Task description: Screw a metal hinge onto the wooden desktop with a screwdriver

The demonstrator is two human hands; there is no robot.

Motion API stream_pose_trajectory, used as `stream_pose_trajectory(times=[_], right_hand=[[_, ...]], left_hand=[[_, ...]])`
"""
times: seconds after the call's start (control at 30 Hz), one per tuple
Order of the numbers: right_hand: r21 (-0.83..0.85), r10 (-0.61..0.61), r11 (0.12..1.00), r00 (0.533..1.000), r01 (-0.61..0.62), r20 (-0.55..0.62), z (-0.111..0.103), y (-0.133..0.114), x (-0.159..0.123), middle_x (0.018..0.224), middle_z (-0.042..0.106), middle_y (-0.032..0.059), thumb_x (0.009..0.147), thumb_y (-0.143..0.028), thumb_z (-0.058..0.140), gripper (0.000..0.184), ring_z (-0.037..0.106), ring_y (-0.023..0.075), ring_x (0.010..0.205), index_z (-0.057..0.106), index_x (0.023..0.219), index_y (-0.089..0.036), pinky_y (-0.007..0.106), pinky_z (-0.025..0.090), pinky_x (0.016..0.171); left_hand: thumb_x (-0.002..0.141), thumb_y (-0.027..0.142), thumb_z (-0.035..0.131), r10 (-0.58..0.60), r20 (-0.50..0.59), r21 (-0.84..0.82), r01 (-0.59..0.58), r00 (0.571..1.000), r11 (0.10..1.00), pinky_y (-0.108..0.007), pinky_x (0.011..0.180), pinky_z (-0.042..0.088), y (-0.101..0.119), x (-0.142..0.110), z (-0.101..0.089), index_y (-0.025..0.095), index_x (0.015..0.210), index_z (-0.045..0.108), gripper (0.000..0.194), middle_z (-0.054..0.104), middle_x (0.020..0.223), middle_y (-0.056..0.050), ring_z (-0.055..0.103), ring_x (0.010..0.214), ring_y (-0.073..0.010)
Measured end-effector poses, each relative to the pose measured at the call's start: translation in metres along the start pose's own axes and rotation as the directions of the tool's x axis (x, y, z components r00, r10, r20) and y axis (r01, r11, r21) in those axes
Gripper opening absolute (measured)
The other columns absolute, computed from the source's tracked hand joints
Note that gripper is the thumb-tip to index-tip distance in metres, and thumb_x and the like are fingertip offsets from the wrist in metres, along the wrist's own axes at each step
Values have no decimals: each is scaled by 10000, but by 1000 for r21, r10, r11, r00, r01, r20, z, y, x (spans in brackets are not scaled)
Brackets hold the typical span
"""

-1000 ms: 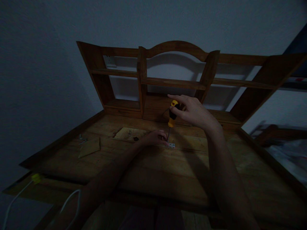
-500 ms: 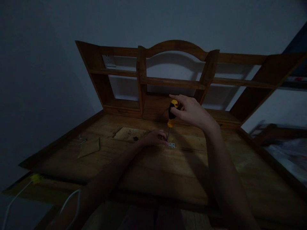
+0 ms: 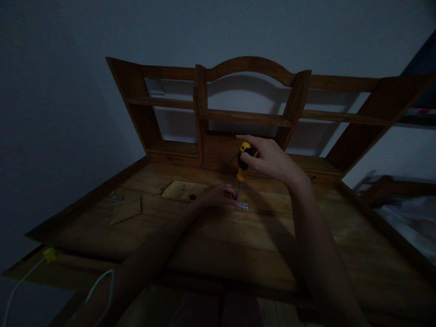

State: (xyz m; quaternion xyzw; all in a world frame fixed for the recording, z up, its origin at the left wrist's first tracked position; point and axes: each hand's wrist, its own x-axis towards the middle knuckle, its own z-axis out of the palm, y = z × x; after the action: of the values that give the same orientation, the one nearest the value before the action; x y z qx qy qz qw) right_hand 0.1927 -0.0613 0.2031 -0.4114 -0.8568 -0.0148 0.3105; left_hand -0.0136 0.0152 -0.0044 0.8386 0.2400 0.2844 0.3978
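Observation:
My right hand [image 3: 269,156] grips the yellow and black handle of a screwdriver [image 3: 243,156], its index finger stretched out over the top. The metal shaft points down, nearly upright, to the left end of a small silver hinge [image 3: 243,206] lying on the wooden desktop. My left hand [image 3: 221,195] is beside the shaft's lower end with curled fingers, its thumb at the hinge's left end. Those fingertips cover the screwdriver's tip, and whatever they pinch is hidden.
Pale wood [image 3: 180,190] shows in a strip left of my left hand. Farther left lie a small wooden board [image 3: 126,210] and some metal pieces [image 3: 117,200]. An open shelf unit [image 3: 245,117] stands along the back. A yellow item [image 3: 50,255] with a white cord sits at the front left.
My right hand and the top of the screwdriver have shifted slightly left, so the shaft leans a little less to the right. My left hand and the hinge stay nearly in place.

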Motion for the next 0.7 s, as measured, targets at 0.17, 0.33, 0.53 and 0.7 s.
stream_pose_trajectory(times=[0.17,0.33,0.53,0.7], right_hand=[[-40,11,999,1000,-12,-10,-1,-4,-1,1081,827,90,1062,-444,591,414,768,294,991,726,1373,-206,400,555,910],[-120,42,992,999,-43,-16,2,-5,-2,1359,758,161,1124,-478,446,526,719,354,1236,623,1512,-170,484,518,1062],[-88,-17,996,1000,16,-20,4,-2,1,1360,768,128,1061,-307,537,454,738,309,1185,645,1482,-177,446,524,1065],[-125,-20,992,999,15,-46,5,-3,1,1243,799,139,1098,-477,543,412,743,335,1153,724,1327,-186,457,529,1031]], left_hand=[[803,617,904,26,-14,19,-26,1000,999,-300,822,490,-8,0,1,186,879,809,448,710,944,-44,660,902,-183],[792,644,899,17,-16,49,-17,1000,999,-280,772,463,-7,2,1,182,855,800,476,680,884,-27,623,835,-162],[760,676,905,-27,-9,26,27,1000,999,-280,771,475,2,1,0,176,836,794,518,679,901,-31,635,852,-173],[812,645,880,-17,2,54,17,1000,998,-283,790,475,2,0,0,186,881,815,469,705,918,-38,645,878,-180]])
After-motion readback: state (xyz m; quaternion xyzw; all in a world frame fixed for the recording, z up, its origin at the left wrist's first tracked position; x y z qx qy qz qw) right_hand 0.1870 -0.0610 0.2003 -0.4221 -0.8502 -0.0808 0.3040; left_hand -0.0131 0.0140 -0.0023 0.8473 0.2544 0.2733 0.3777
